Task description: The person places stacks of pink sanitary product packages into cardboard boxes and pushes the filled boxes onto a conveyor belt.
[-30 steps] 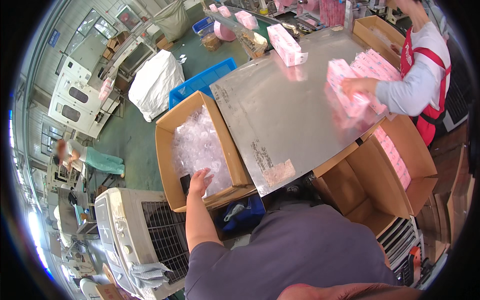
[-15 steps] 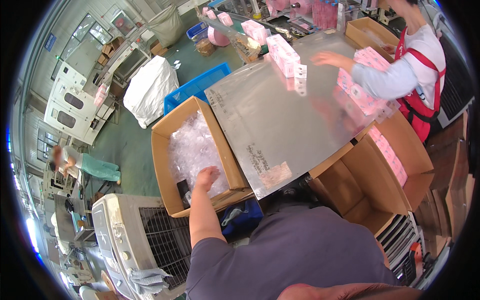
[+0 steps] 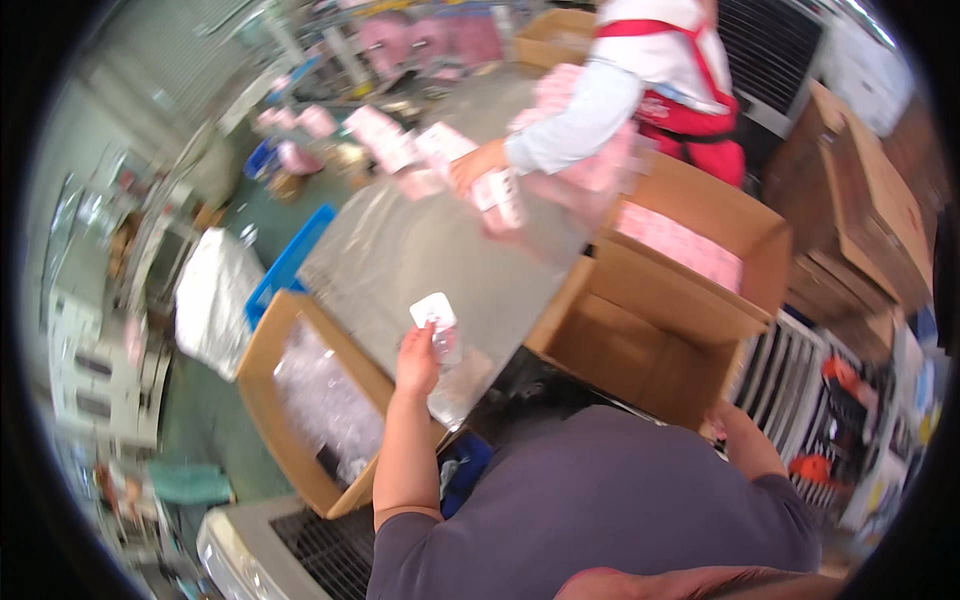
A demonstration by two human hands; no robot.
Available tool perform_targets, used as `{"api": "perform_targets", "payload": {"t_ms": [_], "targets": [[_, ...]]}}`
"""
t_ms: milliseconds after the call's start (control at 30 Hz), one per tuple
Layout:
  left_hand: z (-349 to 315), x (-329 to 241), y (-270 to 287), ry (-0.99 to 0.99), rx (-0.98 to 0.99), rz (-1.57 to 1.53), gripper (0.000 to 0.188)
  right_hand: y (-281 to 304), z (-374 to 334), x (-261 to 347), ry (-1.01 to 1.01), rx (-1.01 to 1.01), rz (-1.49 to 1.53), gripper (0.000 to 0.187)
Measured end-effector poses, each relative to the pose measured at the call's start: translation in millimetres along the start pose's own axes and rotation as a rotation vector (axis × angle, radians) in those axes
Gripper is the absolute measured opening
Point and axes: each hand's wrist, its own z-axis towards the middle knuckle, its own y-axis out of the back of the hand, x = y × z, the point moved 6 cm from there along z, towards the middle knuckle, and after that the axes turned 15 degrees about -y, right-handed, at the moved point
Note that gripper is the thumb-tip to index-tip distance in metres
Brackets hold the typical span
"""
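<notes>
My left hand (image 3: 417, 362) is raised over the near left corner of the metal table (image 3: 380, 260). Pinched in its fingers is a small clear plastic piece with a white tab (image 3: 433, 310); its exact kind is blurred. Below and left of that hand stands a carton of clear plastic pieces (image 3: 325, 385). My right hand (image 3: 716, 422) is low at the near right side of an open cardboard box (image 3: 640, 350), its fingers mostly hidden. This box has bare cardboard walls and floor in sight.
Across the table a co-worker's hand (image 3: 478, 168) is on a row of pink packs (image 3: 445, 150). Another open box (image 3: 700, 200) holds pink packs (image 3: 680, 245). Flattened cartons (image 3: 850, 200) stand at the right. A blue crate (image 3: 290, 265) and white sack (image 3: 215, 290) lie beyond the carton.
My left hand has come up out of the carton with the clear plastic piece. My right hand has come into view. The view has swung right, and the co-worker's hand has reached the pink packs.
</notes>
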Motion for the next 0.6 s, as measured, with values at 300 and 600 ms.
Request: {"api": "perform_targets", "payload": {"t_ms": [300,600], "targets": [[-106,167,-279,0.535,1.136,0.547,0.056,-63,30,5,0.122,0.164,-0.293,0.031],[-75,104,-217,-0.8,0.959,1.401,0.02,-44,-10,0,-0.117,0.37,0.138,0.04]]}}
